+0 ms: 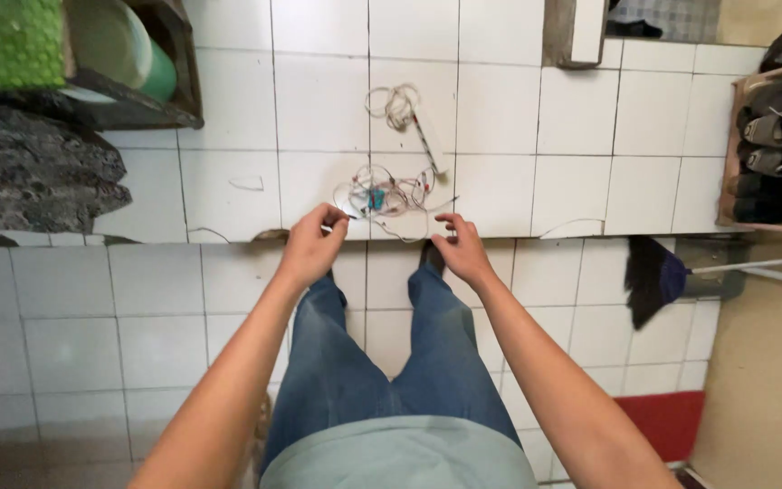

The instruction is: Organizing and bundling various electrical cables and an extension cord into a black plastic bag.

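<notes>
A tangle of thin white and red wires (pixel 384 195) with a small teal part lies on a raised white-tiled ledge (pixel 500 118). My left hand (pixel 312 240) pinches a wire end at the tangle's left edge. My right hand (pixel 460 246) reaches the tangle's right edge, with its fingertips on a thin wire there. Farther back on the ledge lie a white power strip (pixel 431 138) and its coiled white cord (pixel 395 104). My legs in blue jeans stand below on the tiled floor.
A dark wooden crate with green and pale containers (pixel 128 54) and a grey patterned cloth (pixel 33 177) sit on the left. A wooden shoe rack (pixel 776 145) stands at right. A broom (pixel 658 276) leans by the ledge. A red mat (pixel 667 421) lies lower right.
</notes>
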